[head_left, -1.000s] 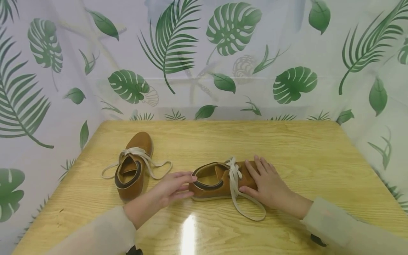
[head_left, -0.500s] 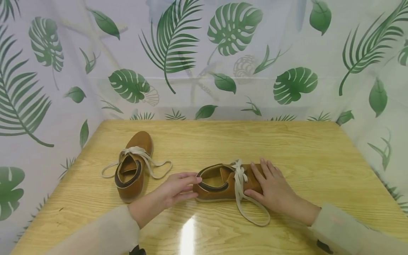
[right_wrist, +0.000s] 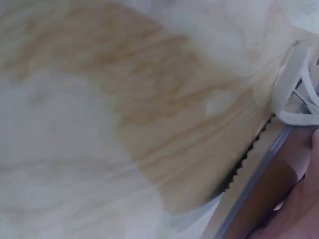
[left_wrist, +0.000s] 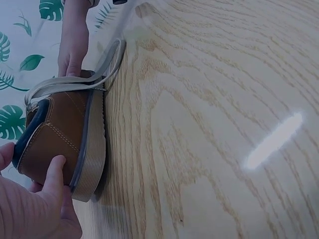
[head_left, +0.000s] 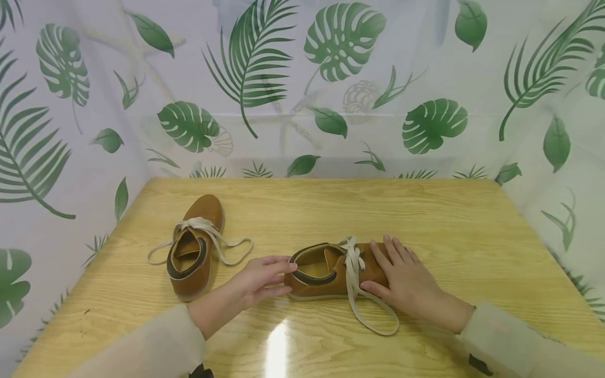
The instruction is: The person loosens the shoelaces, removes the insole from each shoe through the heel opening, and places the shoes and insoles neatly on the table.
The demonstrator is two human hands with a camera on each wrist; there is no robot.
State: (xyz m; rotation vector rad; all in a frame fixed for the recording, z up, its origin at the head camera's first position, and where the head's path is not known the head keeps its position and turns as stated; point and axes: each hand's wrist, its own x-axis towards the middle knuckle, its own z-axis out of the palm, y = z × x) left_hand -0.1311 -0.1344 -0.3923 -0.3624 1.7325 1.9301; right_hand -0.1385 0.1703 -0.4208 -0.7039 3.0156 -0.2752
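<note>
The left hand [head_left: 259, 281] has its fingers extended rather than curled, with tips meeting the heel of the nearer brown shoe [head_left: 339, 283]: one at the dark collar rim, others lower down against the back. In the left wrist view a straight finger presses its tip to the heel leather just above the pale ribbed sole [left_wrist: 89, 162]. The right hand [head_left: 402, 273] lies spread over the toe, its fingers reaching across the top and its thumb along the near side. The shoe therefore sits between the two hands, upright on its sole, heel toward the left hand and toe beneath the right. Cream laces [head_left: 353, 262] are knotted just beside the right fingers, and a long loop trails onto the table near the right thumb. Past the left hand, well apart from the held shoe, a second brown shoe [head_left: 203, 275] stands with its toe pointing away and its laces loose on both sides. Pale sleeves [head_left: 156, 341] cover both forearms. The wood-grain table [head_left: 449, 220] carries everything, and behind it hangs a white leaf-printed cloth [head_left: 293, 79].
</note>
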